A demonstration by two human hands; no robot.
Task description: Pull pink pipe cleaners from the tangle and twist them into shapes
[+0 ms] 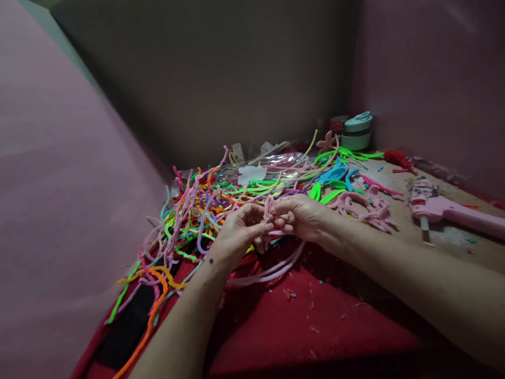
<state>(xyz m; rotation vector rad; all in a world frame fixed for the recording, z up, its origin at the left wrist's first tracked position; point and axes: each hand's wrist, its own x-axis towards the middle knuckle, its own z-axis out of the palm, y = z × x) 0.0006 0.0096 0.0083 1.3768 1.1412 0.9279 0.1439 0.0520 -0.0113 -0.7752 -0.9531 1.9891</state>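
Observation:
Both of my hands meet in the middle of the view around a pink pipe cleaner (269, 208) that is bent into a small narrow loop. My left hand (241, 227) pinches its lower part between thumb and fingers. From the other side, my right hand (299, 215) grips the same piece near the loop, with its fingers curled. My fingers hide part of it. Behind and to the left spreads a tangled heap of colourful pipe cleaners (203, 210). Pale pipe cleaners (282, 269) curve out below my hands over the red cloth (315, 321).
At the right lies a pink hot glue gun (445, 208), its nozzle pointing down. Bent pink pipe-cleaner shapes (366, 208) and blue ones (335, 172) lie beside my right forearm. A mint-green container (356, 131) stands at the back. Pink walls flank both sides.

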